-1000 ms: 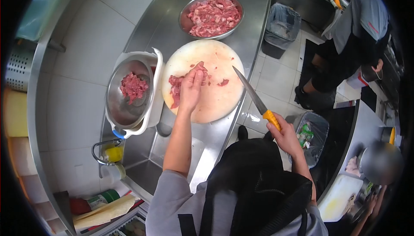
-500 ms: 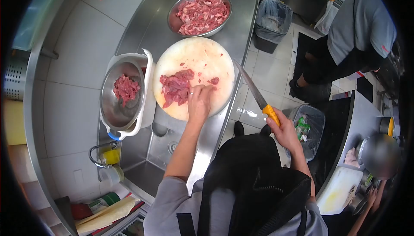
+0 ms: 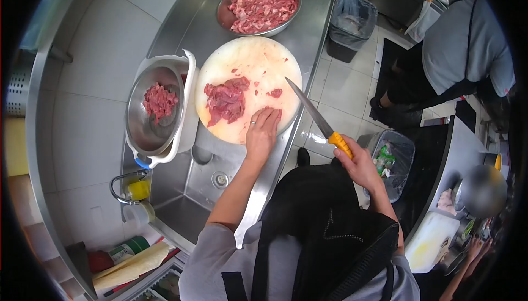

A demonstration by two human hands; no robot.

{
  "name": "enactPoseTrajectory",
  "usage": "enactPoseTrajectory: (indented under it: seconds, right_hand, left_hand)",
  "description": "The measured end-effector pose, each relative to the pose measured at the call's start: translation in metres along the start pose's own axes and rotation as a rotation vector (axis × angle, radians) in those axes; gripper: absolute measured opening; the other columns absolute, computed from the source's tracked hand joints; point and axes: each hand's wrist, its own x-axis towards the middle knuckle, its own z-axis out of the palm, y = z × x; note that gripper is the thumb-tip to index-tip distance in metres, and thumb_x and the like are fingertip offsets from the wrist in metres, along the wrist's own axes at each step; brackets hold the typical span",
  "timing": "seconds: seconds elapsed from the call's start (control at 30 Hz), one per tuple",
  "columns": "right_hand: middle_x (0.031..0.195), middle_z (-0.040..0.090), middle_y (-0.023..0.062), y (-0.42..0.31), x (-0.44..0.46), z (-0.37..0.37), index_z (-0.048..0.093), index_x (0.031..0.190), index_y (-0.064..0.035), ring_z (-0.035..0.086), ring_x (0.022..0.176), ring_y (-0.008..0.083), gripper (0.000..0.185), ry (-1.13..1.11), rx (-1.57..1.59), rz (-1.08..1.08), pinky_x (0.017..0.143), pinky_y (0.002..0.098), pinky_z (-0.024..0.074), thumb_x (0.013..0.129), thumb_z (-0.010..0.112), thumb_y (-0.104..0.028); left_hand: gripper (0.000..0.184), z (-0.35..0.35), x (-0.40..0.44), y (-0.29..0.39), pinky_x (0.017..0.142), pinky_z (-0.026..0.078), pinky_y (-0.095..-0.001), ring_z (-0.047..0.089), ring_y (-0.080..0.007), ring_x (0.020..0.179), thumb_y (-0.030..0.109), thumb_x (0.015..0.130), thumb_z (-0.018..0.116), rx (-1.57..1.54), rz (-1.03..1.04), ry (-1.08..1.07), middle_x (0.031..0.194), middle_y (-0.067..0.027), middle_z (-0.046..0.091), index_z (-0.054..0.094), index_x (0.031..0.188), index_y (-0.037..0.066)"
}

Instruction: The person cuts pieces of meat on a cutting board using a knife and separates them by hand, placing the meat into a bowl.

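Note:
A round white cutting board (image 3: 220, 53) carries a large slab of raw red meat (image 3: 226, 100), a small loose piece (image 3: 274, 92) and several scraps. Near the board's front right edge, my left hand (image 3: 262, 133) has its fingers together and curled over a piece of meat (image 3: 276, 114), which shows only in part at the fingertips. My right hand (image 3: 357, 161) grips the yellow handle of a long knife (image 3: 316, 115). The blade points up and left, its tip over the board's right edge, apart from the meat.
Behind the board stands a metal bowl (image 3: 221, 15) heaped with cut meat. To the left, another metal bowl (image 3: 137, 117) with some meat rests in a white tub (image 3: 190, 103). A sink (image 3: 184, 213) lies nearer me. Bins (image 3: 344, 51) and a co-worker (image 3: 467, 42) are at right.
My left hand has slid right and slightly toward me, away from the large slab, with the small piece under its fingers. The knife in my right hand has shifted left, over the board's edge.

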Motion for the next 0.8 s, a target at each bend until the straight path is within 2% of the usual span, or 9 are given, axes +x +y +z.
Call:
enactPoseTrajectory:
  seconds: [0.07, 0.13, 0.27, 0.4, 0.57, 0.63, 0.7, 0.73, 0.8]
  right_hand:
    - [0.091, 0.075, 0.0259, 0.0, 0.002, 0.002, 0.063, 0.148, -0.0051, 0.078, 0.09, 0.0462, 0.048, -0.006, -0.006, -0.002, 0.083, 0.0441, 0.0591, 0.11, 0.07, -0.034]
    - [0.092, 0.075, 0.0263, -0.002, 0.004, 0.002, 0.063, 0.148, -0.005, 0.078, 0.091, 0.0468, 0.049, -0.008, -0.011, -0.012, 0.084, 0.0445, 0.0593, 0.11, 0.07, -0.034]
    - [0.091, 0.075, 0.0256, 0.0, 0.001, 0.005, 0.063, 0.148, -0.0047, 0.079, 0.09, 0.0457, 0.049, 0.006, -0.015, -0.031, 0.083, 0.0445, 0.0594, 0.11, 0.07, -0.034]
    - [0.09, 0.075, 0.0249, -0.006, 0.004, 0.005, 0.063, 0.148, -0.0048, 0.079, 0.086, 0.0424, 0.048, -0.02, -0.022, 0.012, 0.082, 0.0434, 0.0593, 0.11, 0.07, -0.034]
    - [0.089, 0.075, 0.0235, -0.005, 0.008, 0.012, 0.062, 0.149, -0.0053, 0.078, 0.083, 0.0403, 0.05, -0.056, -0.032, 0.014, 0.081, 0.043, 0.0593, 0.11, 0.07, -0.035]
    - [0.088, 0.075, 0.023, -0.003, 0.013, 0.014, 0.062, 0.15, -0.0055, 0.078, 0.083, 0.0402, 0.05, -0.072, -0.036, 0.022, 0.08, 0.0433, 0.0593, 0.11, 0.07, -0.036]
    - [0.085, 0.073, 0.0185, -0.001, 0.012, 0.019, 0.061, 0.152, -0.006, 0.075, 0.076, 0.0335, 0.051, -0.048, -0.033, -0.075, 0.077, 0.0418, 0.0587, 0.111, 0.068, -0.036]
    - [0.085, 0.073, 0.0185, -0.002, 0.01, 0.02, 0.061, 0.152, -0.006, 0.075, 0.076, 0.0335, 0.051, -0.05, -0.032, -0.057, 0.077, 0.0418, 0.0587, 0.111, 0.068, -0.036]
    - [0.081, 0.071, 0.0135, -0.01, 0.014, 0.016, 0.059, 0.153, -0.0039, 0.071, 0.071, 0.0252, 0.052, -0.17, 0.011, 0.032, 0.074, 0.0393, 0.0576, 0.113, 0.067, -0.036]
  left_hand:
    - [0.023, -0.002, -0.003, -0.006, 0.103, 0.058, -0.0415, 0.071, -0.0341, 0.117, 0.008, 0.096, 0.08, 0.003, -0.002, -0.005, 0.123, -0.0154, 0.076, 0.081, 0.119, 0.003]
    - [0.023, -0.01, 0.001, -0.01, 0.101, 0.059, -0.0419, 0.071, -0.0336, 0.116, 0.007, 0.096, 0.08, -0.223, -0.036, -0.054, 0.122, -0.0148, 0.075, 0.081, 0.119, 0.003]
    - [0.022, -0.02, -0.003, 0.003, 0.097, 0.059, -0.0422, 0.071, -0.0342, 0.112, 0.005, 0.096, 0.08, -0.098, -0.137, 0.092, 0.119, -0.0142, 0.075, 0.081, 0.117, 0.003]
    - [0.017, 0.0, 0.001, 0.005, 0.096, 0.06, -0.0424, 0.071, -0.034, 0.109, 0.005, 0.095, 0.081, -0.097, -0.116, 0.066, 0.113, -0.0128, 0.075, 0.081, 0.112, 0.003]
    - [0.018, -0.01, 0.013, -0.023, 0.098, 0.06, -0.0427, 0.073, -0.0326, 0.109, 0.002, 0.095, 0.08, -0.266, 0.092, -0.058, 0.112, -0.0112, 0.075, 0.08, 0.113, 0.003]
    - [0.018, -0.017, 0.01, -0.022, 0.097, 0.06, -0.0425, 0.073, -0.0329, 0.108, 0.002, 0.095, 0.079, -0.334, -0.013, -0.013, 0.112, -0.0117, 0.075, 0.08, 0.113, 0.003]
    - [0.017, -0.019, 0.01, -0.023, 0.096, 0.06, -0.0423, 0.074, -0.0331, 0.106, 0.001, 0.095, 0.079, -0.415, -0.121, 0.009, 0.113, -0.0122, 0.075, 0.08, 0.112, 0.003]
    - [0.015, -0.02, 0.008, -0.024, 0.094, 0.06, -0.0428, 0.073, -0.0336, 0.105, 0.002, 0.095, 0.079, -0.333, -0.1, 0.023, 0.113, -0.0129, 0.076, 0.08, 0.11, 0.003]
    - [0.013, -0.015, 0.006, -0.024, 0.092, 0.06, -0.0434, 0.073, -0.0342, 0.104, 0.002, 0.095, 0.079, -0.256, -0.091, 0.038, 0.113, -0.0135, 0.076, 0.08, 0.108, 0.004]
